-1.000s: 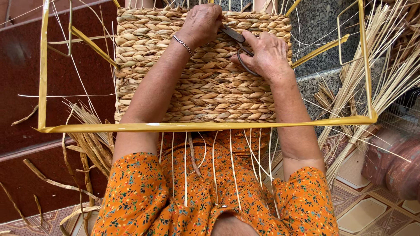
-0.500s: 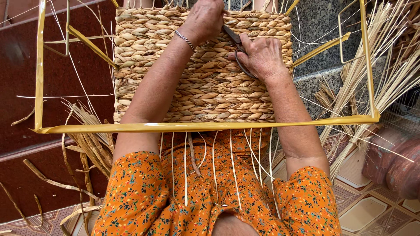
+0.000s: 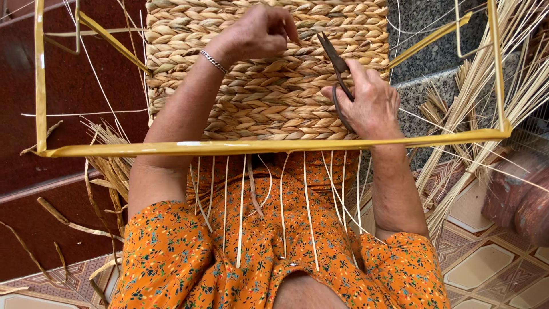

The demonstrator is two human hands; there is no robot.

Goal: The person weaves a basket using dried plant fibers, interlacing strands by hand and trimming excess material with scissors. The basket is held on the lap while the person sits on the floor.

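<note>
Since 1 second ago the right hand [image 3: 366, 103] has raised its gripped scissors [image 3: 337, 71] (blades parted) toward the left hand [image 3: 257, 34], pinched shut near the woven panel [image 3: 269, 86] top edge.

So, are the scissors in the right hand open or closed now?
Closed, or nearly: the dark blades of the scissors lie together as one narrow point over the woven panel. The right hand holds the handles.

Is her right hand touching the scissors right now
Touching. The head view shows the right hand wrapped around the handles of the scissors, fingers through the loops, with the blades pointing up over the woven panel.
</note>
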